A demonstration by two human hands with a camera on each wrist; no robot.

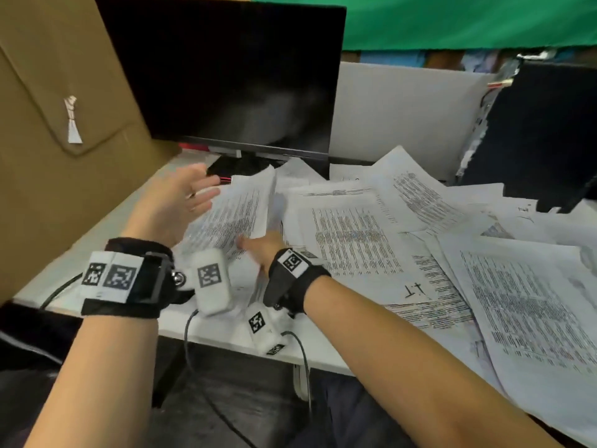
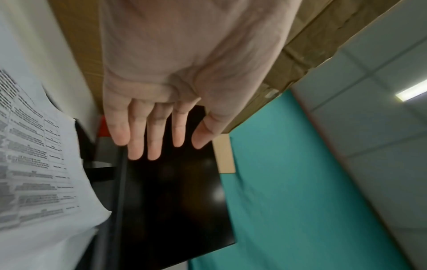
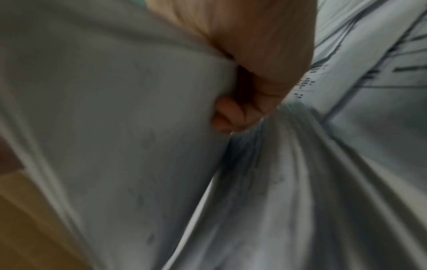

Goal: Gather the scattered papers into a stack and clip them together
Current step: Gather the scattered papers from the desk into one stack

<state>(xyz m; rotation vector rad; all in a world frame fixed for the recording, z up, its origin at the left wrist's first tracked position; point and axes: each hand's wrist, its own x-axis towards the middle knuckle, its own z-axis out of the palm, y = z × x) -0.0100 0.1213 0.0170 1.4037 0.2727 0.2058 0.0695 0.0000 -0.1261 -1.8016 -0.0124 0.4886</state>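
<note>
Even indoor light fills the head view, whose edges bow outward; the monitor (image 1: 232, 76) carries faint reflections. A ceiling lamp (image 2: 411, 92) glows in the left wrist view. The right wrist view is dim and heavily smeared with blur.

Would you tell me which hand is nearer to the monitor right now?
Left. The left hand is open with fingers straight, raised just below the monitor by its stand. The right hand is lower and nearer the person, gripping the lifted papers.
</note>
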